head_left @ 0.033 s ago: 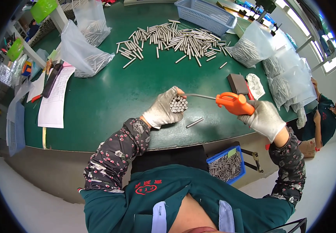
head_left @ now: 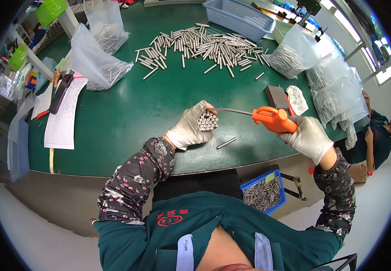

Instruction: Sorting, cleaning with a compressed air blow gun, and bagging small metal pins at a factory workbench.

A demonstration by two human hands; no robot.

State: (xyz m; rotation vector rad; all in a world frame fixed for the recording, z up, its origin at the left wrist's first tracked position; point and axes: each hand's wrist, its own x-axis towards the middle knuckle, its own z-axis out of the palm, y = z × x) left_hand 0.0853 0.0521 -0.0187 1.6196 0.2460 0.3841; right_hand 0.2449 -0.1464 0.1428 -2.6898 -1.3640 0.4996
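Gripping a bundle of metal tubes end-on toward the camera, the left hand is closed around it near the table's front edge. An orange air gun is clasped in the right hand, at three o'clock from the bundle; its thin nozzle runs toward nine o'clock, nearly meeting the tube ends. Whether the tip touches cannot be told; the trigger finger is hidden. One loose tube lies at five o'clock.

Green tabletop carries a big scatter of metal tubes at the far side, one stray tube near the front edge, clear bags of tubes left, paper sheets, blue basket.
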